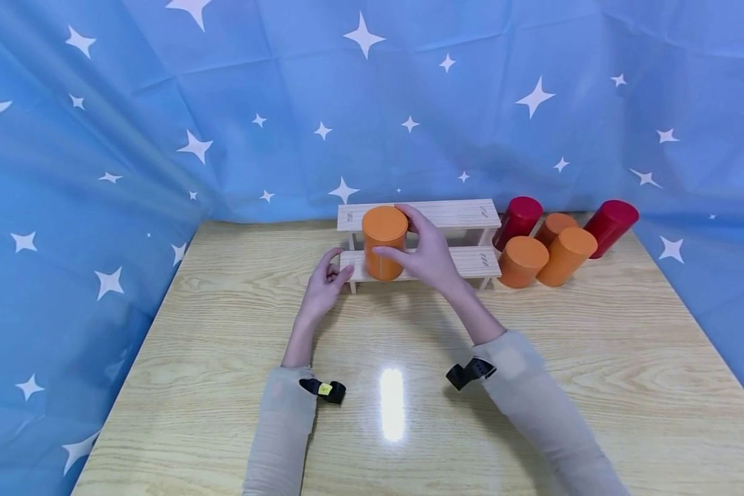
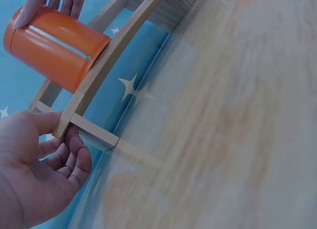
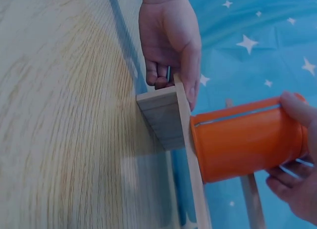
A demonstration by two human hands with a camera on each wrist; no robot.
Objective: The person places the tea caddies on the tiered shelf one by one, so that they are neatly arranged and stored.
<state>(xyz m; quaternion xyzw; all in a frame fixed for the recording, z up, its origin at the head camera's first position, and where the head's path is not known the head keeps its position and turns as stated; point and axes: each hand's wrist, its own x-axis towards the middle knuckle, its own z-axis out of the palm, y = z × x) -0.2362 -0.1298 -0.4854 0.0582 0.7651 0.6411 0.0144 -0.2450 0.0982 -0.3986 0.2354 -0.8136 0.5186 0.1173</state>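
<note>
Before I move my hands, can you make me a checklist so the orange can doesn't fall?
1. Right hand gripping the orange can: ok, thumb and fingers are around it.
2. Left hand holding the lower shelf: ok, it pinches the left end.
3. Can's base meeting the lower shelf: ok, it looks seated on the board.
4. Shelf taking all the can's weight: cannot tell.
5. Can released: not ok, the right hand is on it.
6. Five other cans out of the way: ok, past the shelf's right end.

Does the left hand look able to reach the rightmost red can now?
Probably not: the left hand pinches the shelf, and the right hand, holding an orange can, blocks the way.
</note>
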